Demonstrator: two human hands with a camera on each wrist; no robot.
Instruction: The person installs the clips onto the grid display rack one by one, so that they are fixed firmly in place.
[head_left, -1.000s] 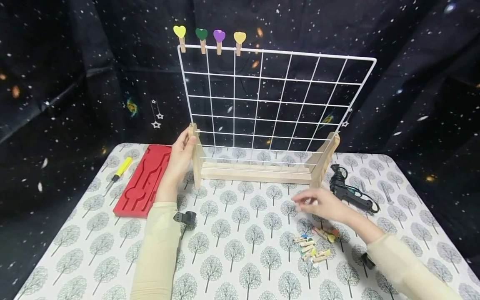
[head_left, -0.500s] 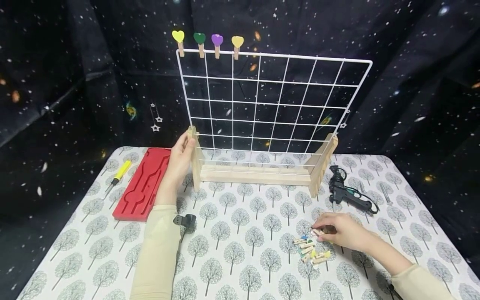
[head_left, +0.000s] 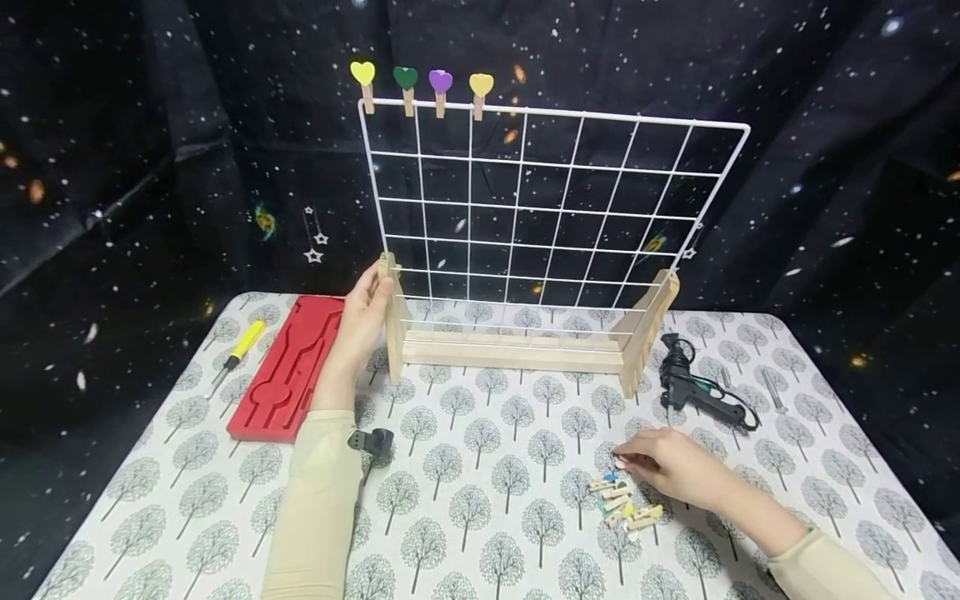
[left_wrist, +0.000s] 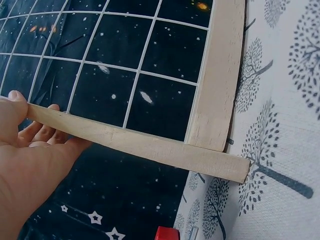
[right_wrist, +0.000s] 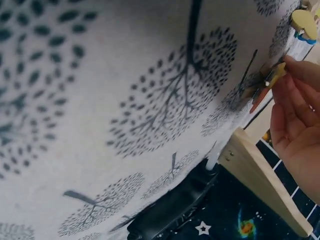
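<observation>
My left hand (head_left: 365, 308) grips the top of the stand's left wooden upright (left_wrist: 135, 139), thumb on one side and fingers behind. In that wooden stand (head_left: 510, 350) leans a white wire grid (head_left: 517, 204). Heart-topped clothespins in yellow, green, purple (head_left: 440, 82) and pale orange sit along its top bar at the left. On the tablecloth, my right hand (head_left: 671, 467) pinches a small clothespin (right_wrist: 276, 75) between thumb and fingertips; yellow and orange hearts show there. Which heart belongs to the pinched pin is hard to tell. Several loose clothespins (head_left: 617, 496) lie just left of this hand.
A red moulded tray (head_left: 285, 371) and a yellow-handled screwdriver (head_left: 243, 346) lie at the left. A black glue gun (head_left: 701, 392) with its coiled cord lies right of the stand. A dark starry cloth (head_left: 150, 167) hangs behind the table.
My right hand has come down from near the stand's right foot to the loose clothespins and pinches one, then shifts slightly left. My left hand stays on the upright.
</observation>
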